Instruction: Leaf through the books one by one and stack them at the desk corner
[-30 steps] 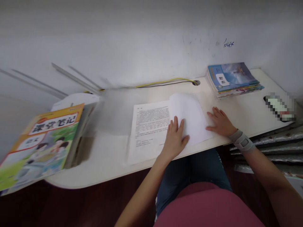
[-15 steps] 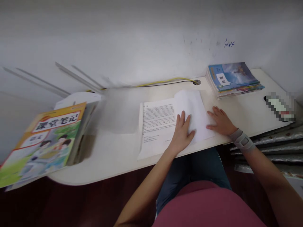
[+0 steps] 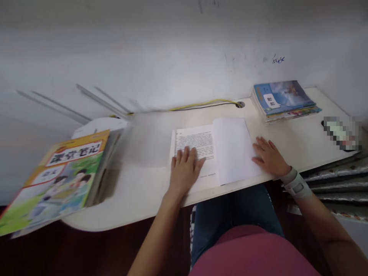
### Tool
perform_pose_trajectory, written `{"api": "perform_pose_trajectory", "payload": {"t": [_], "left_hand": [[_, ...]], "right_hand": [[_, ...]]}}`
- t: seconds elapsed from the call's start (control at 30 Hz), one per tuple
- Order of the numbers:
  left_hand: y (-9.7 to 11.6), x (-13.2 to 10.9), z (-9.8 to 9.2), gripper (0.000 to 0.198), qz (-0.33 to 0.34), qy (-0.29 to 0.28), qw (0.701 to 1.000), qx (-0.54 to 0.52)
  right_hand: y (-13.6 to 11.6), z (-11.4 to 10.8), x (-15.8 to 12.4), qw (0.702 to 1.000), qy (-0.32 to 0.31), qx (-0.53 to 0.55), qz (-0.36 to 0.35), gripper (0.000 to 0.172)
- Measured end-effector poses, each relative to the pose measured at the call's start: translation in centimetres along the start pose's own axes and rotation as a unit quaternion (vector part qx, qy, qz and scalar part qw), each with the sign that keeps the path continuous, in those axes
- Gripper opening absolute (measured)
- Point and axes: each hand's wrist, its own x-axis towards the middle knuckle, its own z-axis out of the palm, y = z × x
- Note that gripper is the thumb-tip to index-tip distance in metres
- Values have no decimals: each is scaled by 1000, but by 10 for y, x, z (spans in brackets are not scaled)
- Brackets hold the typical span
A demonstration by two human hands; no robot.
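An open book (image 3: 234,147) lies on the white desk (image 3: 138,184) in front of me, with a printed page on the left and a blank white page on the right. My left hand (image 3: 186,168) rests flat on the printed page, fingers spread, covering part of its text. At the right edge of the blank page is my right hand (image 3: 269,156), palm down on the desk with its fingers apart and nothing in it. A grey band is around the right wrist.
A stack of books (image 3: 284,99) stands at the back right, beside a cable hole (image 3: 240,104) with yellow and black cables. A phone-like object (image 3: 339,132), partly pixelated, lies at the far right. Upright books with a colourful cover (image 3: 69,172) stand at the left.
My left hand has moved left from the blank right page onto the printed page. The right page now lies flatter. My right hand has stayed almost in place.
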Motion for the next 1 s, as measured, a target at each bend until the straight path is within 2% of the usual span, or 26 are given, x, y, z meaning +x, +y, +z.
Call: {"api": "perform_pose_trajectory", "payload": {"t": [0.07,0.13,0.2,0.27,0.37,0.5,0.87,1.0], "left_hand": [[-14,-5,-2,66,-29,4,999,19],[-25,-11,-3,67,-53,15,998,20],[-34,-15,-3,68,-60,27,998,7],[-44,-19,-3,70,-54,33,998,-20],[-58,-22,-2,73,-54,32,995,-77],[-67,-24,-2,73,-72,27,991,-114],[-65,-27,-1,68,-94,17,991,-99],[-64,-27,-2,67,-95,17,991,-96]], "right_hand": [[-26,-3,4,999,18,-5,-30,43],[-53,-1,8,998,29,5,-61,45],[-72,6,12,998,33,14,-56,54],[-81,15,13,999,35,15,-38,60],[-77,24,12,999,39,7,-32,60],[-68,23,8,999,36,-3,-39,61],[-59,12,7,999,29,-23,-32,58],[-71,8,6,999,30,-26,-21,48]]}}
